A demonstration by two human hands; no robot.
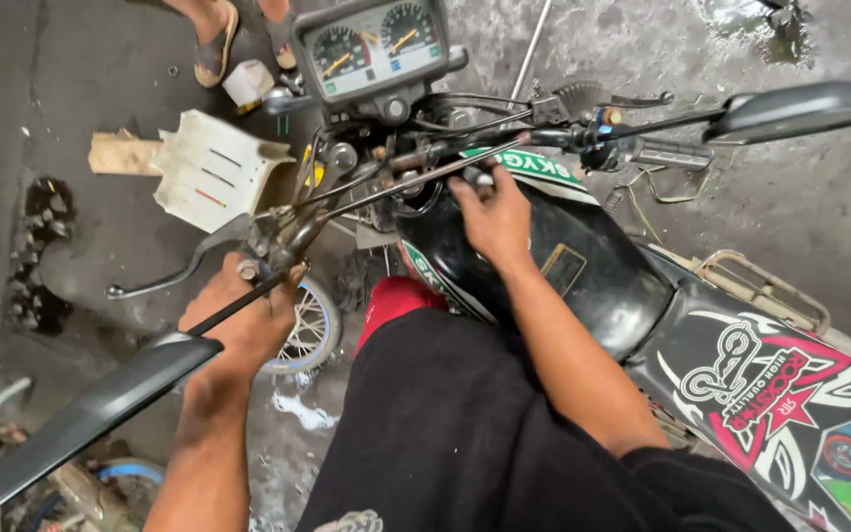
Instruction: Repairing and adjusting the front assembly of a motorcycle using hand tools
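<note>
left hand round handlebar grip, right hand on fuel tank

Wet concrete floor under motorcycle

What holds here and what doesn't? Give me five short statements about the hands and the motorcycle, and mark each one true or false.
1. The left hand closes around the left handlebar grip. True.
2. The right hand rests on the seat. False: it sits at the front of the black fuel tank, near the steering head.
3. The instrument cluster has two round dials. True.
4. Both mirrors are removed. False: a left mirror and a right mirror are mounted on their stems.
5. The right-side handlebar grip is held by a hand. False: no hand is on it.
</note>
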